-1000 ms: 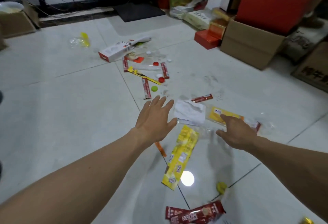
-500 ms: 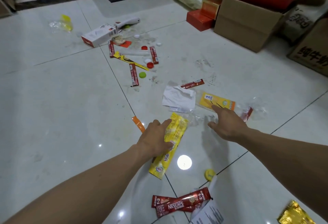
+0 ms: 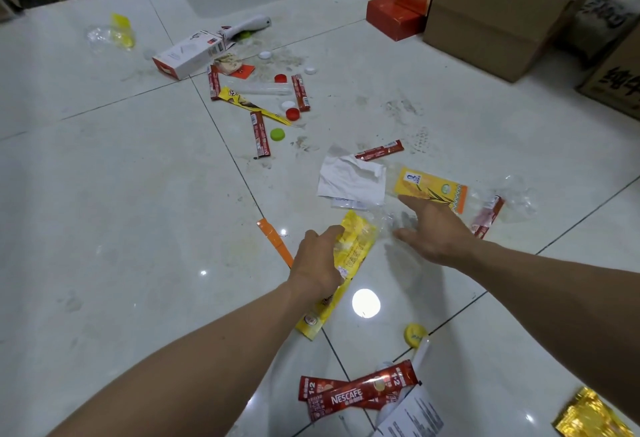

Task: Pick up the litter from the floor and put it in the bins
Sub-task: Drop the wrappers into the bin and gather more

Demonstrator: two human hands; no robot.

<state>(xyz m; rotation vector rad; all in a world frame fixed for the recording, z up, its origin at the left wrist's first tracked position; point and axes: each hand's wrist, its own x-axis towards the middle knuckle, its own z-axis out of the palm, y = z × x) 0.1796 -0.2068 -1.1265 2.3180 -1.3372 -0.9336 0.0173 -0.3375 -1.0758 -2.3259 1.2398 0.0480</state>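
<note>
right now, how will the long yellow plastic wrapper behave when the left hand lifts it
Probably floppy: the long yellow plastic wrapper crinkles where the left hand grips it. Likely light, since it lies flat and looks empty. It may slide easily on the glossy tiled floor.

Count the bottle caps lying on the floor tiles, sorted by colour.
White caps: 3
Red caps: 2
Green cap: 1
Yellow cap: 1
Total: 7
A green bit beside the white handle is too hidden to count.
</note>
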